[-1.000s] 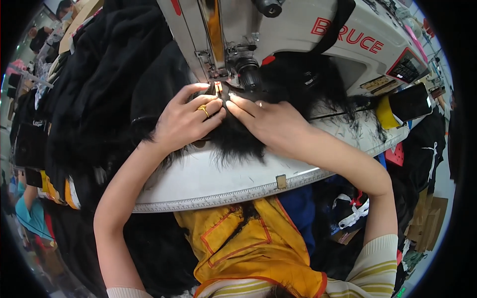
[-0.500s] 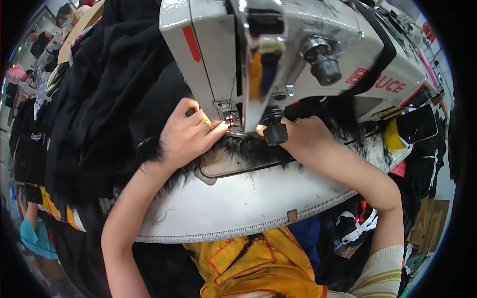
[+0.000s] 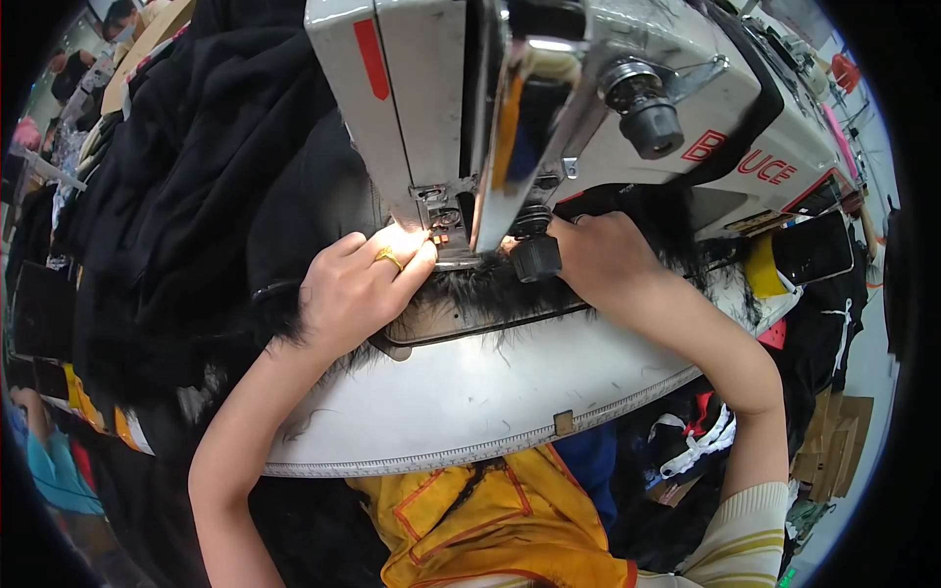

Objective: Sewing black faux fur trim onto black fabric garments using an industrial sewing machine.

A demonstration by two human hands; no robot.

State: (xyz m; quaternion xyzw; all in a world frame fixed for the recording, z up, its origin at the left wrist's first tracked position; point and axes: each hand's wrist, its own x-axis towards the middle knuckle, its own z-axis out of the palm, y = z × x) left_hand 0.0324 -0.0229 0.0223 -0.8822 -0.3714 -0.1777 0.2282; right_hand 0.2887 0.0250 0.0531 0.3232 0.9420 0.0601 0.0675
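A white sewing machine with red markings stands over black fabric edged with long black fur. My left hand, with a gold ring, is just left of the lit presser foot, its fingers bent and pinched onto the black fabric there. My right hand lies on the right of the needle area at the fabric; its fingertips are hidden behind the machine head and a dark knob.
The white table edge carries a ruler strip. At the right are a yellow-and-black object and cardboard. Piled black garments fill the left. A co-worker in teal and other people are at the far left.
The view has shifted, so the machine head sits lower in the picture and hides my right fingertips. My left index finger, raised half a second ago, is now bent down beside the foot.
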